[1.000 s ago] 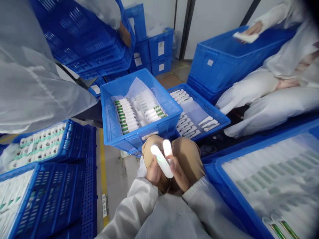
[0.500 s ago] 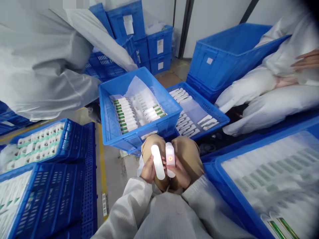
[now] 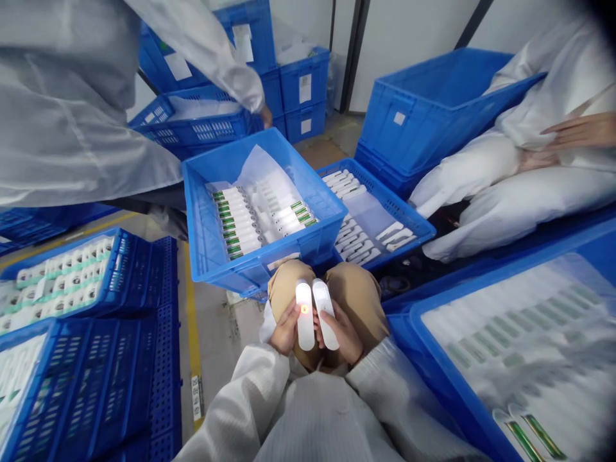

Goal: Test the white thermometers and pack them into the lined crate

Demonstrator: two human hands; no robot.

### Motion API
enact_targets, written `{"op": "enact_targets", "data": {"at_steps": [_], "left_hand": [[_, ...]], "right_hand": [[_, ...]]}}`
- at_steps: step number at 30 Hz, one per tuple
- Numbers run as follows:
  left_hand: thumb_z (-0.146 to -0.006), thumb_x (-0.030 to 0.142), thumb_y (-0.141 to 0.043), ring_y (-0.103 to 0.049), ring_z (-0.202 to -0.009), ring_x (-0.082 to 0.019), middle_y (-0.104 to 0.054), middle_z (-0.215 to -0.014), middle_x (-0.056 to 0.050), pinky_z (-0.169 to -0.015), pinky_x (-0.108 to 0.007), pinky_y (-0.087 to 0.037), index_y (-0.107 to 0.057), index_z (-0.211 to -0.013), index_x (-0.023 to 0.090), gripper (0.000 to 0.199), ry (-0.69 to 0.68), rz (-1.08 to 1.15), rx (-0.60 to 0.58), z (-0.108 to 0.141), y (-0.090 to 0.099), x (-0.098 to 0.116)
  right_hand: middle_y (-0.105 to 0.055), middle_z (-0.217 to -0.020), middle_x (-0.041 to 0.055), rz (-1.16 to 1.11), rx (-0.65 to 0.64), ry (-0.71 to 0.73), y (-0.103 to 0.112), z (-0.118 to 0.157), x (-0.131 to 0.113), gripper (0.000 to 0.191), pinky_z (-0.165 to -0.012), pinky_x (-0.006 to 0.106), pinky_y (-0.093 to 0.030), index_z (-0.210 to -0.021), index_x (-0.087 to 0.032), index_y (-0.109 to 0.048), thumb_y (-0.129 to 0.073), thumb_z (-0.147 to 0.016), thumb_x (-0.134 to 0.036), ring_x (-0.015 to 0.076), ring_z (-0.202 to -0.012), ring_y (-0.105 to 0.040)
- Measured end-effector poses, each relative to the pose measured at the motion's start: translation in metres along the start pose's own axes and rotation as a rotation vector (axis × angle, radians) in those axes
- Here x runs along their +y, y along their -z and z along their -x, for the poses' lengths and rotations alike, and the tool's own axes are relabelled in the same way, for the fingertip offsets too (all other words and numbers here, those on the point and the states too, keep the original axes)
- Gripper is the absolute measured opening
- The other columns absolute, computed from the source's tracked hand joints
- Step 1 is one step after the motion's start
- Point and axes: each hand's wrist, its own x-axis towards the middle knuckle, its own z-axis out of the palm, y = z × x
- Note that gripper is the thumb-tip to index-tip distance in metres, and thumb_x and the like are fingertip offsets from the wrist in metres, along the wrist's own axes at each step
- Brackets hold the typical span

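Over my knees, my left hand [image 3: 285,330] grips a long white handheld device [image 3: 305,327] with rounded ends; an orange-red ring glows near its middle. My right hand [image 3: 347,333] grips a second white device [image 3: 325,308] of like shape, its thumb laid across the face, with no glow showing. The two devices stand side by side, close together at the top and tilted slightly apart. In front of my knees, a blue bin [image 3: 202,263] holds rows of similar white pieces, several with green panels [image 3: 233,231].
A low blue crate [image 3: 423,234] with more white pieces stands behind the bin. At right is a large blue bin [image 3: 418,321] of parts under film. Stacked crates [image 3: 120,366] line the left. One co-worker's sleeve [image 3: 240,83] reaches at upper left; another person's hand [image 3: 584,131] is at right.
The orange-red glow now shows on the left device instead of the right one. Both devices have changed tilt. The co-worker at left has shifted, exposing more crates behind.
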Motion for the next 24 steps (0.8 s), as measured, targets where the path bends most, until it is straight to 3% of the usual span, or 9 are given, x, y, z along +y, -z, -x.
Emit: {"op": "enact_targets", "data": {"at_steps": [16,24], "left_hand": [[-0.065,0.052,-0.077,-0.068,-0.079,-0.028,-0.069,-0.077,-0.009,-0.072,-0.042,-0.055,-0.058,-0.110,0.013,0.063,0.010,0.019,0.084,-0.0010,-0.0036,-0.0006],[-0.066,0.053,-0.076,-0.067,-0.070,-0.025,-0.069,-0.076,-0.010,-0.065,-0.038,-0.054,-0.059,-0.104,0.012,0.058,0.005,0.001,0.083,0.0002,-0.0069,0.0027]], "right_hand": [[-0.056,-0.061,-0.0028,0.016,0.033,-0.027,0.0018,-0.0026,0.0028,0.051,-0.032,0.022,-0.042,-0.096,-0.018,-0.050,-0.069,-0.073,-0.059,0.0100,-0.038,-0.049],[-0.056,-0.062,-0.0024,0.005,0.015,-0.025,0.0018,-0.0032,0.0034,0.048,-0.031,0.021,-0.042,-0.096,-0.018,-0.050,-0.068,-0.075,-0.058,0.0092,-0.037,-0.049]]}}
